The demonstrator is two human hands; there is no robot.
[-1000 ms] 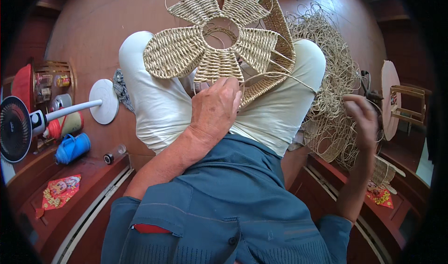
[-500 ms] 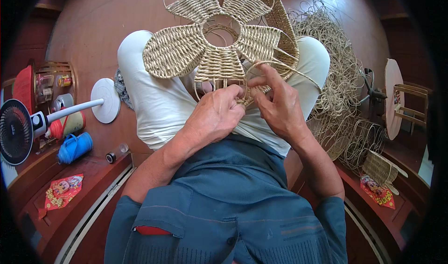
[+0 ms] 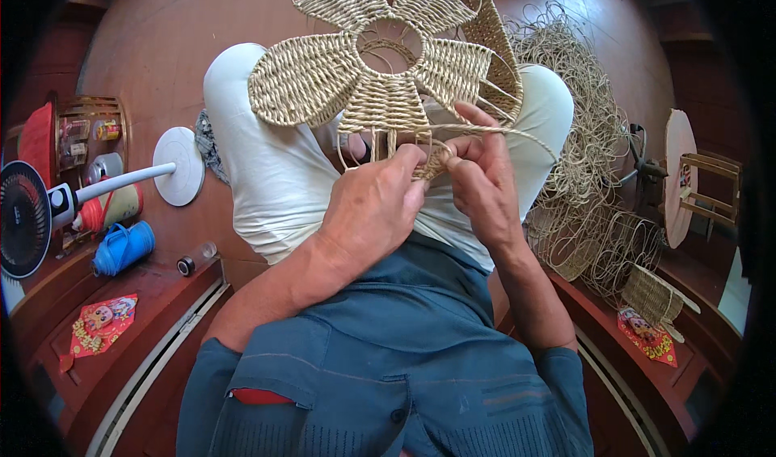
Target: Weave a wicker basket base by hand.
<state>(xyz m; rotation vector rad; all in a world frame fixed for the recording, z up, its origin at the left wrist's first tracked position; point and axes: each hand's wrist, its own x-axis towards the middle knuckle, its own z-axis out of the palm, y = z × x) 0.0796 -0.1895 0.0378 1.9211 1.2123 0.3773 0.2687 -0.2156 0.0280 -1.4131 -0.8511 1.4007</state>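
A flower-shaped woven straw piece (image 3: 305, 81) rests across my knees, with petals around a round central hole. The petal nearest me is woven only in part, and bare frame rods show below its weave. My left hand (image 3: 376, 194) is closed on the lower edge of that petal frame, its fingertips partly hidden. Just to its right, my right hand (image 3: 487, 166) pinches a straw cord (image 3: 529, 136) at the frame's right rod. The cord runs off to the right over my knee. Behind the petals a curved woven wall (image 3: 497, 53) shows.
A large tangle of straw cord (image 3: 586, 126) lies on the floor at right, near a small woven piece (image 3: 651, 295) and a round-topped stool (image 3: 679, 178). At left are a white fan (image 3: 24, 219), a blue jug (image 3: 123, 248), a thermos (image 3: 111, 208) and a glass jar (image 3: 196, 259).
My right hand has drawn in closer to the frame's edge, its fingers now pinched together. The cord lies straighter toward the right. My left hand keeps its grip.
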